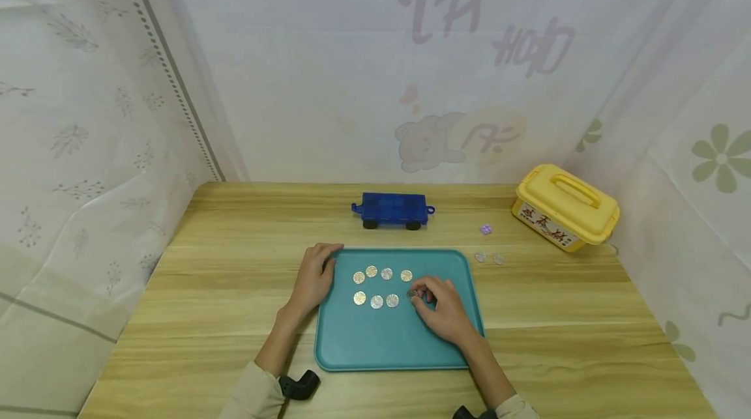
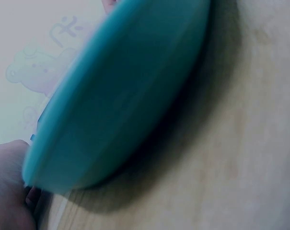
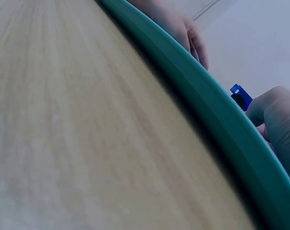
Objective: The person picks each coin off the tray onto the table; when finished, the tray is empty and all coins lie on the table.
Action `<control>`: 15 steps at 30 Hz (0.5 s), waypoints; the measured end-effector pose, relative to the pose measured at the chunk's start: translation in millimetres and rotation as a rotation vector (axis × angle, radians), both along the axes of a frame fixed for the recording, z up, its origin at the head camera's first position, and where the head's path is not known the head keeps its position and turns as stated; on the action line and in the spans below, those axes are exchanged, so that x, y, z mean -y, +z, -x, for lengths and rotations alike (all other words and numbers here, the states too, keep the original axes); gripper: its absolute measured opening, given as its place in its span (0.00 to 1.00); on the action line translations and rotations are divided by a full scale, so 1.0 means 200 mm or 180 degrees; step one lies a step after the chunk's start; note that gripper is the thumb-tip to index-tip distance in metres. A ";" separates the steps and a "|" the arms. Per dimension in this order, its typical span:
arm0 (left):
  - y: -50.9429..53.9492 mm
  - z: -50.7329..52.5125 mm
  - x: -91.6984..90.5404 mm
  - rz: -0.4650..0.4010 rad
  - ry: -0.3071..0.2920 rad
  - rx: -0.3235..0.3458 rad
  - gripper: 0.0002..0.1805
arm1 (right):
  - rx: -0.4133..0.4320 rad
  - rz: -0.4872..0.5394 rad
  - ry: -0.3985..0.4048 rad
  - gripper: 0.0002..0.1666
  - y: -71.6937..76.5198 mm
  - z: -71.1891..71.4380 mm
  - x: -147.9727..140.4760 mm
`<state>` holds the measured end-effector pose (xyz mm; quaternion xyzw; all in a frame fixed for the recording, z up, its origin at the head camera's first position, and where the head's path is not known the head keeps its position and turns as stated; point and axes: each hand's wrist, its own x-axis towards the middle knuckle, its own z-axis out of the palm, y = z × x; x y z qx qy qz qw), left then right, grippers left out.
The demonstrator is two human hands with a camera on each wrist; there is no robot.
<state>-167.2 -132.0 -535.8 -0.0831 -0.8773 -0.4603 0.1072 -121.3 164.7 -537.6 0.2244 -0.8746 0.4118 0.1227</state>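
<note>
In the head view, several gold- and silver-coloured coins (image 1: 377, 302) lie in two rough rows on a teal tray (image 1: 399, 347). My right hand (image 1: 442, 311) is over the right part of the tray and pinches a darker-looking coin (image 1: 412, 294) between thumb and fingers, at the right end of the nearer row. At the tray's upper left edge rests my left hand (image 1: 313, 279), its fingers lying along the rim near the corner. The tray's side fills much of the left wrist view, with part of the left hand (image 2: 10, 187) beside it. The right wrist view hides the coins behind the rim.
Behind the tray stands a blue toy wagon (image 1: 394, 209). A yellow lidded box (image 1: 566, 204) with a handle is at the back right. Two loose coins (image 1: 480, 257) and a small purple piece (image 1: 485, 229) lie on the wooden table (image 1: 235, 275) right of the tray.
</note>
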 end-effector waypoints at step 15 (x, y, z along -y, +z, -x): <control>0.00 0.00 0.00 0.0015 0.0010 -0.0004 0.18 | 0.0147 0.0178 -0.0008 0.13 0.01 0.00 0.00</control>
